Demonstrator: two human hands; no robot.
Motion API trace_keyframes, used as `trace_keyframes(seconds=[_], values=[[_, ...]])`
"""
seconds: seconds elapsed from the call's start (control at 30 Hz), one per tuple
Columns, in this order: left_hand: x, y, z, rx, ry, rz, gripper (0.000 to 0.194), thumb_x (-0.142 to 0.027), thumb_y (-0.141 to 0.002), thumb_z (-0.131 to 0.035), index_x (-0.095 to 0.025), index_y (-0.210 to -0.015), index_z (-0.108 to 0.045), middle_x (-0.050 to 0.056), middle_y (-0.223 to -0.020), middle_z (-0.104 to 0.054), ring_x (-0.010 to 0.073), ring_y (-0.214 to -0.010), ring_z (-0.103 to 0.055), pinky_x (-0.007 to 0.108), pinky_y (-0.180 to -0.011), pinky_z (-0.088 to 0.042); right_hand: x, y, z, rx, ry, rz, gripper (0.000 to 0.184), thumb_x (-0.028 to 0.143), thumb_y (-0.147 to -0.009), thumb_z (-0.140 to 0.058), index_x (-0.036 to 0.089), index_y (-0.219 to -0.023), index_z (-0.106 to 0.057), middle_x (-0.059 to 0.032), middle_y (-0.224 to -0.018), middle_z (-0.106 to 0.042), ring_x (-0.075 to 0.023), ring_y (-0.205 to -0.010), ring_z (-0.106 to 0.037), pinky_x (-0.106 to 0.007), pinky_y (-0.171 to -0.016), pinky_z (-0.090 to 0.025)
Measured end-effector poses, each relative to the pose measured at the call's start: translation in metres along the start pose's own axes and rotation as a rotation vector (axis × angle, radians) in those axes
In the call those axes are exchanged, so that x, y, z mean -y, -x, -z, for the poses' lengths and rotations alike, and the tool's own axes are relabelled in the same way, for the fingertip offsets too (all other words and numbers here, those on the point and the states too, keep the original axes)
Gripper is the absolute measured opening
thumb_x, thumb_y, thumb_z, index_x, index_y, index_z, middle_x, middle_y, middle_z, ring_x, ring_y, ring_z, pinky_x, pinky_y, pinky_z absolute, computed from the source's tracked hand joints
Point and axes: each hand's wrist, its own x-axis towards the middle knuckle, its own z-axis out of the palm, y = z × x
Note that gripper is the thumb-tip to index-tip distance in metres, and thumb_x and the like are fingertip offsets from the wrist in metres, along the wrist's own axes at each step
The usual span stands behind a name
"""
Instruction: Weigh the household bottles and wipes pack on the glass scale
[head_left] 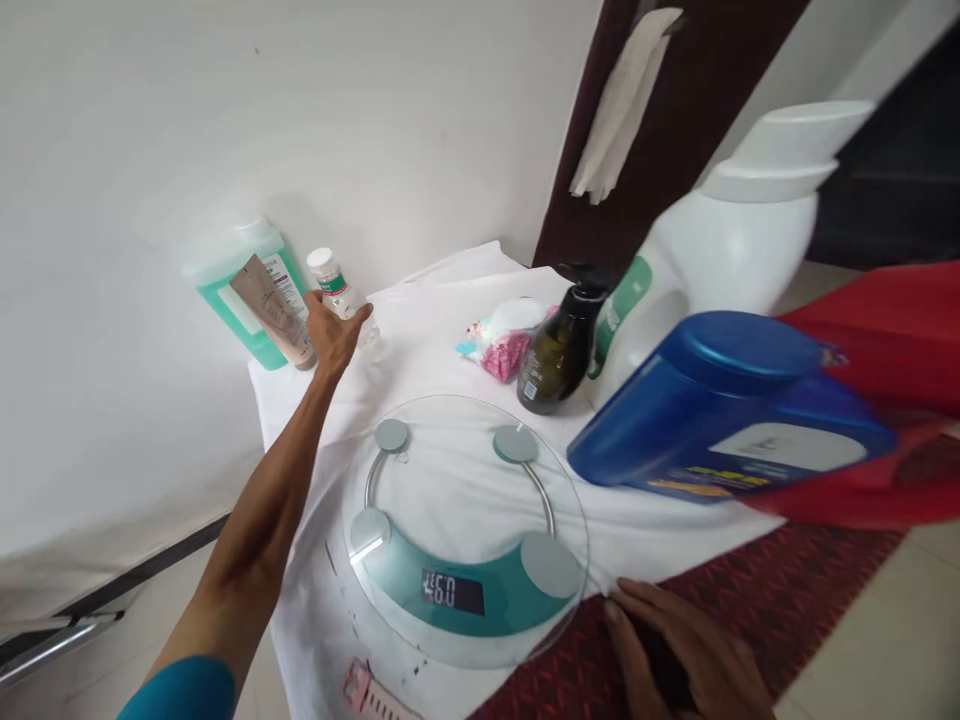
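My left hand (337,335) is stretched to the far left of the white cloth, thumb and fingers spread about a clear bottle with a white cap (334,275). Whether the skin touches the bottle is hard to see. Close on its left, a tan squeeze tube (271,305) leans in front of a jug of green liquid (244,325). My right hand (690,650) is low at the right, by the cloth's edge, fingers extended and apart from the thumb, no object visible in it. Between both hands lies a round glass scale (457,500) with its display lit.
Right of the scale stand a dark pump bottle (559,350), a large white bottle (739,240) and a blue bottle (720,410). Blurred red material (892,340) is beside them. A pink-and-white packet (502,340) lies behind; a pink strap (375,695) is in front.
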Motion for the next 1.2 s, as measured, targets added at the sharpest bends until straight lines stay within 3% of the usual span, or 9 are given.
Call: trace_keyframes(seconds=[0.13, 0.27, 0.37, 0.5, 0.7, 0.87, 1.0, 1.2], values=[[-0.026, 0.047, 0.043, 0.217, 0.228, -0.218, 0.069, -0.049, -0.070, -0.097, -0.024, -0.113, -0.050, 0.010, -0.120, -0.073, 0.0299, -0.110, -0.076, 0.045, -0.092, -0.065, 0.015, -0.009, 0.003, -0.008, -0.026, 0.031, 0.020, 0.038, -0.109, -0.063, 0.023, -0.106, -0.076, -0.0091, -0.104, -0.081, -0.0271, -0.094, -0.077, -0.044, -0.090, -0.060], [-0.052, 0.106, 0.077, 0.437, 0.273, -0.334, 0.076, -0.064, -0.069, -0.097, -0.021, -0.118, -0.057, 0.012, -0.123, -0.074, 0.0322, -0.113, -0.076, 0.048, -0.095, -0.067, 0.019, -0.010, 0.002, -0.018, -0.070, -0.017, 0.014, 0.032, -0.107, -0.066, 0.022, -0.102, -0.076, -0.0091, -0.104, -0.082, -0.0276, -0.096, -0.076, -0.046, -0.091, -0.060], [-0.059, 0.145, 0.084, 0.508, 0.241, -0.354, 0.080, -0.068, -0.068, -0.097, -0.020, -0.119, -0.057, 0.012, -0.122, -0.073, 0.0332, -0.114, -0.075, 0.049, -0.095, -0.067, 0.021, -0.008, -0.001, -0.042, -0.096, -0.045, 0.013, 0.028, -0.106, -0.067, 0.022, -0.099, -0.075, -0.0090, -0.102, -0.081, -0.0274, -0.096, -0.075, -0.047, -0.091, -0.060], [-0.055, 0.178, 0.076, 0.548, 0.259, -0.306, 0.076, -0.062, -0.069, -0.097, -0.023, -0.118, -0.054, 0.010, -0.124, -0.072, 0.0310, -0.113, -0.075, 0.045, -0.090, -0.069, 0.023, -0.007, -0.004, -0.049, -0.132, -0.089, 0.015, 0.030, -0.106, -0.065, 0.023, -0.097, -0.075, -0.0091, -0.102, -0.081, -0.0284, -0.097, -0.074, -0.050, -0.093, -0.059], [-0.056, 0.192, 0.075, 0.557, 0.210, -0.295, 0.076, -0.053, -0.069, -0.098, -0.023, -0.120, -0.050, 0.009, -0.122, -0.073, 0.0279, -0.105, -0.075, 0.045, -0.089, -0.067, 0.026, -0.009, -0.004, -0.074, -0.153, -0.084, 0.014, 0.026, -0.104, -0.065, 0.023, -0.093, -0.073, -0.0087, -0.100, -0.080, -0.0278, -0.097, -0.072, -0.048, -0.092, -0.058], [-0.049, 0.192, 0.092, 0.644, 0.182, -0.412, 0.105, -0.070, -0.068, -0.096, -0.024, -0.148, -0.046, 0.019, -0.155, -0.057, 0.0394, -0.139, -0.063, 0.059, -0.112, -0.058, 0.026, -0.009, -0.004, -0.090, -0.137, -0.047, 0.010, 0.020, -0.103, -0.066, 0.022, -0.095, -0.072, -0.0090, -0.101, -0.080, -0.0275, -0.097, -0.071, -0.047, -0.090, -0.059], [-0.035, 0.185, 0.110, 0.640, 0.250, -0.337, 0.114, -0.075, -0.070, -0.094, -0.029, -0.159, -0.041, 0.020, -0.159, -0.055, 0.0416, -0.142, -0.061, 0.065, -0.116, -0.053, 0.026, -0.009, -0.004, -0.095, -0.135, -0.034, 0.009, 0.017, -0.102, -0.067, 0.022, -0.096, -0.071, -0.0093, -0.102, -0.079, -0.0278, -0.097, -0.071, -0.046, -0.090, -0.060], [-0.045, 0.177, 0.119, 0.643, 0.197, -0.385, 0.103, -0.071, -0.070, -0.096, -0.029, -0.153, -0.052, 0.017, -0.157, -0.060, 0.0406, -0.141, -0.063, 0.064, -0.116, -0.054, 0.026, -0.009, -0.004, -0.100, -0.136, -0.030, 0.009, 0.017, -0.102, -0.067, 0.022, -0.096, -0.071, -0.0093, -0.102, -0.079, -0.0279, -0.097, -0.071, -0.047, -0.089, -0.060]])
